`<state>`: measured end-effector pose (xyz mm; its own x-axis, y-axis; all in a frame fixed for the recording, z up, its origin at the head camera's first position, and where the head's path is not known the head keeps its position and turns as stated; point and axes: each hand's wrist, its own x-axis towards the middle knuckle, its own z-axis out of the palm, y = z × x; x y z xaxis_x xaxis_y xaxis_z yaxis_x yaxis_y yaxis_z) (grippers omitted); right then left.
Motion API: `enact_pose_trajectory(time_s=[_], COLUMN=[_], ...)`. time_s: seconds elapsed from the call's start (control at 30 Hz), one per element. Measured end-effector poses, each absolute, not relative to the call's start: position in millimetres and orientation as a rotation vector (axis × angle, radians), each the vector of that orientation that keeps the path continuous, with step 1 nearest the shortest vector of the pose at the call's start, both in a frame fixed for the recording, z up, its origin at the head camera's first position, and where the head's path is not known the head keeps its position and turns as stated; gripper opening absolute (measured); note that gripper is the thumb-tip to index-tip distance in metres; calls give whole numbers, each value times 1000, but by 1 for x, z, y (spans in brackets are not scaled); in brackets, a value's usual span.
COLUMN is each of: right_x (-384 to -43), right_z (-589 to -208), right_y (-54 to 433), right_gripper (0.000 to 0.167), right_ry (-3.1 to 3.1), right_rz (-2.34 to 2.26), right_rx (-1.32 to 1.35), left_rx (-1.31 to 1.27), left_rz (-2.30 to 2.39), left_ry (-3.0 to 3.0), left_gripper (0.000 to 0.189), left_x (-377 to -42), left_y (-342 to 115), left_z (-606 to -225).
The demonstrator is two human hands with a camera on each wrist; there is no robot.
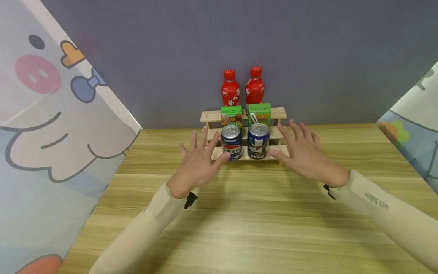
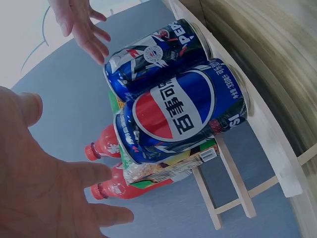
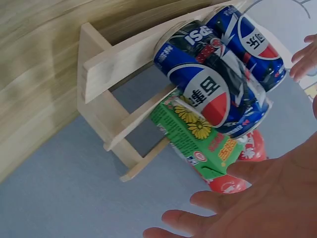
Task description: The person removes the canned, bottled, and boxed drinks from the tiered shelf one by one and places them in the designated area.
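Observation:
A small three-step wooden rack [image 1: 212, 115] stands on the table against the grey panel. On its lowest step are two Pepsi cans, a left can [image 1: 231, 142] and a right can [image 1: 258, 141], side by side and upright. My left hand [image 1: 195, 166], fingers spread, hovers left of the left can. To the right of the other can, my right hand [image 1: 306, 156] is likewise spread with straight fingers. Both wrist views show each palm empty and apart from the cans. Behind the cans sit a left green drink carton [image 1: 231, 110] and a right one [image 1: 260, 109].
Two red bottles, the left one [image 1: 230, 92] and the right one [image 1: 254, 90], stand on the top step behind the cartons. A grey panel [image 1: 164, 57] rises behind the wood-grain table [image 1: 253, 228]. Cartoon-printed walls [image 1: 68, 121] flank both sides.

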<state>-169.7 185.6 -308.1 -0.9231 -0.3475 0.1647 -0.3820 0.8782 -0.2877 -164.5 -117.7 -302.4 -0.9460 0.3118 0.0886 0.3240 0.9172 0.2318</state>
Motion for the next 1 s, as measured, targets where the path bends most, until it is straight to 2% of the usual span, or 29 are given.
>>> enact_pose_trajectory(time_s=[0.67,1.0], right_x=[-204,-232], right_z=[-329,-350], right_y=[195,198], right_gripper=[66,37], right_ry=[-2842,-2709], right_rz=[781,832], right_rx=[490,535], left_rx=[-426,-415], left_rz=[-452,-507], left_ry=[-2975,-2936], left_gripper=[75,74], left_x=[-193,-200], left_y=[-130,-132], left_z=[-317,-321])
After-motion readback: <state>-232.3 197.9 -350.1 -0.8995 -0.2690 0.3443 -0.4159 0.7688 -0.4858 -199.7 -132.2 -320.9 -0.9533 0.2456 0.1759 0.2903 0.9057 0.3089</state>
